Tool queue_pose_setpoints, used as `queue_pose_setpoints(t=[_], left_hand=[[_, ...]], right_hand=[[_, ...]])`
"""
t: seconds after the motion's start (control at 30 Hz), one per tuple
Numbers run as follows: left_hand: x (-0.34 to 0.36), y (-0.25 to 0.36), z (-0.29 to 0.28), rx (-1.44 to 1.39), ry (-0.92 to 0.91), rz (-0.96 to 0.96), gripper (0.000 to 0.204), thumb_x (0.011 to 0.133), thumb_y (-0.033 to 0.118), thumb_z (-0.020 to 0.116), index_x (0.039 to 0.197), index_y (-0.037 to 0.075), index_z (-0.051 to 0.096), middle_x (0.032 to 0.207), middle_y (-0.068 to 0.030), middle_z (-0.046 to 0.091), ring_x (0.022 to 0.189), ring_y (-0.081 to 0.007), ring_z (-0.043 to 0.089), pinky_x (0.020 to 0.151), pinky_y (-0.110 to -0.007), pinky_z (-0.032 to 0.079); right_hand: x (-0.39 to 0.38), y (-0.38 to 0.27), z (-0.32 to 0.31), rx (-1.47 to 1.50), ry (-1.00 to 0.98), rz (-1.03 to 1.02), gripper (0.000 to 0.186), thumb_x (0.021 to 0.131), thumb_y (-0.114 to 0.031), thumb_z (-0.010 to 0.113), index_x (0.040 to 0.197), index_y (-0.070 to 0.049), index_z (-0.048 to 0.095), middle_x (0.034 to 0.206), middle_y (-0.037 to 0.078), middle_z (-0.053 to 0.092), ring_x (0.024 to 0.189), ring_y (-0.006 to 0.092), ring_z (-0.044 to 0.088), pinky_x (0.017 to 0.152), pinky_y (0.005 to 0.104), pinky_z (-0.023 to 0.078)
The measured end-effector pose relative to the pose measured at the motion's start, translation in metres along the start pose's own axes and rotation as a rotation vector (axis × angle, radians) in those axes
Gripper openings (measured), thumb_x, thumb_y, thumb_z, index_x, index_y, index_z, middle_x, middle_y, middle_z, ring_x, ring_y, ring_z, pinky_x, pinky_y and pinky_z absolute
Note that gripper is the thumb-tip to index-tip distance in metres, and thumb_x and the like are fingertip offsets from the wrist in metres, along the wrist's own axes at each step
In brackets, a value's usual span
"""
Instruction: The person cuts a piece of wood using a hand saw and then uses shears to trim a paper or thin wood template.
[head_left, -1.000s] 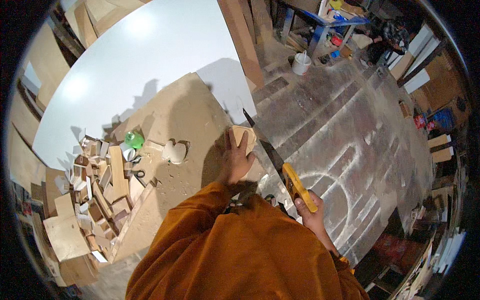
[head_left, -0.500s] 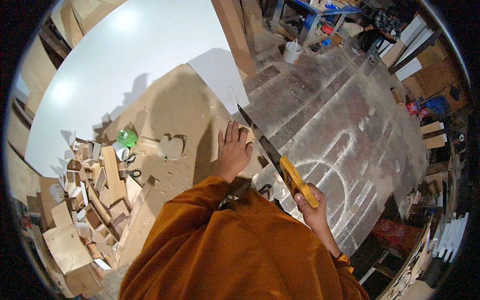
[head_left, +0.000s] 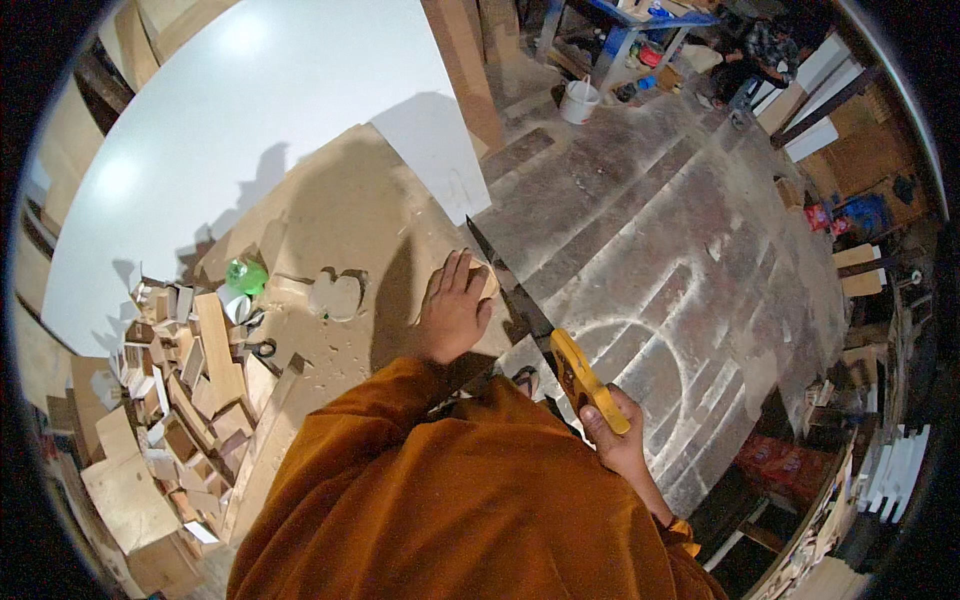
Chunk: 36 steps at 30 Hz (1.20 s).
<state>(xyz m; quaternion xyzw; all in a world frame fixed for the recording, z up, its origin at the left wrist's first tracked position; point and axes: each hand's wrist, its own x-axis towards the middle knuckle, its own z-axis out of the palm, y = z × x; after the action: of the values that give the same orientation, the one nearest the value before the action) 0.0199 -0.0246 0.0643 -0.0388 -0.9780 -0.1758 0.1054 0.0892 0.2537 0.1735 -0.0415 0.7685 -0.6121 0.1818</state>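
From my distant seat I am seeing the right hand (head_left: pixel 617 435) gripping the saw (head_left: pixel 526 306), its blade slanting up and leftward along the table's edge. The left hand (head_left: pixel 453 310) is lying open, fingers outstretched, over a small wood piece (head_left: pixel 488 281) at the right edge of the table (head_left: pixel 325 375). I am judging that it is steadying the piece, with the overhang giving the blade room above the floor (head_left: pixel 650 230). I am not managing to tell whether the teeth are touching the wood.

Farther left, scissors (head_left: pixel 262 348) and a green container (head_left: pixel 246 277) are sitting beside a heap of offcuts (head_left: pixel 205 385), which is crowding that side. A white sheet (head_left: pixel 260 110) is spreading beyond, its corner reaching near the blade's tip. Well apart, a bucket (head_left: pixel 579 102) is standing near another person (head_left: pixel 770 50).
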Motion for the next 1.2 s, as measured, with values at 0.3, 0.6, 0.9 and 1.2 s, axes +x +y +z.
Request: queue_pose_setpoints(t=[0.3,0.6,0.9,1.2], left_hand=[[-0.008,-0.002,0.001,-0.032,-0.003,0.010,0.048,0.083,0.028,0.058,0.125,0.005,0.052,0.142,-0.0254,0.037,0.135,-0.0384,0.032,0.106,-0.049,0.029],[-0.010,-0.004,0.001,-0.038,0.021,0.038,0.051,0.082,0.027,0.060,0.127,0.005,0.051,0.143,-0.0242,0.036,0.135,-0.0389,0.032,0.107,-0.049,0.029],[-0.006,-0.005,-0.001,-0.035,0.021,0.067,0.049,0.082,0.026,0.060,0.123,0.002,0.051,0.139,-0.0273,0.038,0.132,-0.0417,0.034,0.107,-0.048,0.030],[-0.006,-0.004,-0.001,-0.064,0.045,0.058,0.045,0.081,0.024,0.059,0.119,0.000,0.052,0.137,-0.0297,0.040,0.131,-0.0428,0.035,0.108,-0.050,0.028]], right_hand=[[-0.006,-0.018,0.005,-0.125,-0.037,-0.058,0.034,0.089,-0.032,0.067,0.075,-0.005,0.052,0.066,-0.004,0.044,0.062,0.0073,0.039,0.055,0.0245,0.032],[-0.008,-0.026,0.011,-0.176,0.031,-0.082,0.029,0.086,-0.024,0.069,0.072,-0.005,0.051,0.059,-0.002,0.044,0.056,0.0083,0.040,0.050,0.0261,0.034],[-0.014,-0.010,0.018,-0.127,0.119,0.001,0.023,0.086,-0.022,0.068,0.077,-0.004,0.056,0.063,-0.001,0.047,0.060,0.0083,0.042,0.053,0.0261,0.036],[-0.009,-0.023,0.026,-0.170,0.060,-0.055,0.025,0.086,-0.022,0.068,0.076,-0.005,0.054,0.062,-0.002,0.047,0.058,0.0077,0.042,0.051,0.0261,0.035]])
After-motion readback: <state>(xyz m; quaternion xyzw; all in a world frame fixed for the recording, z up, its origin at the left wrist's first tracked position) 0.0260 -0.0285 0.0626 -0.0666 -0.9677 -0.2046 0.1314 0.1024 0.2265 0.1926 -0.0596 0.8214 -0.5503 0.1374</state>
